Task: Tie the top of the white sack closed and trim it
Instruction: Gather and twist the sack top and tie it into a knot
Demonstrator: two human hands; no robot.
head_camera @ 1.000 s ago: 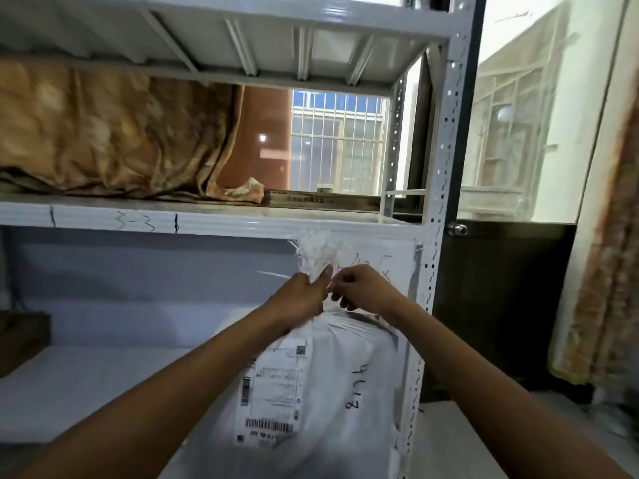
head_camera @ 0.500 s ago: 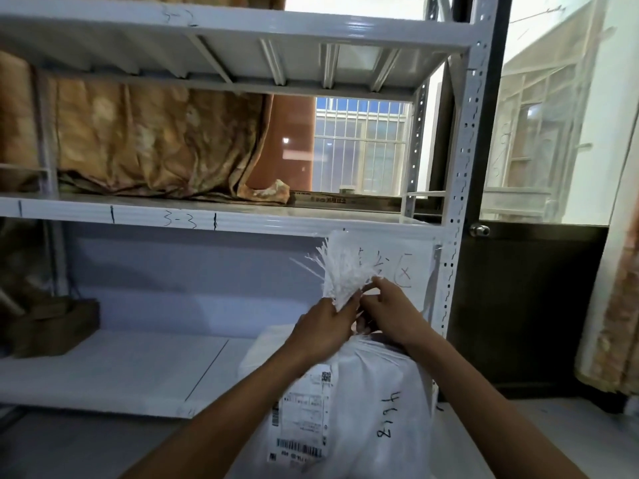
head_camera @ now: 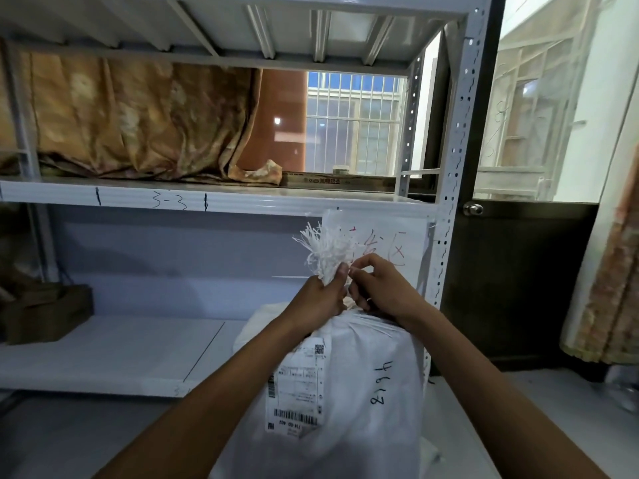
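Both hands, left [head_camera: 316, 299] and right [head_camera: 380, 288], clamp the white sack [head_camera: 363, 392] neck, hiding any tie.

- Both bare forearms reach forward and upward from the lower edge of the view, converging until the hands meet.
- The left hand [head_camera: 320, 300] is fisted around the gathered neck of the white sack [head_camera: 363, 392], thumb pointing up.
- The right hand [head_camera: 382, 292] touches the left, knuckles raised, fingers [head_camera: 363, 267] curled inward and pinching at the same neck.
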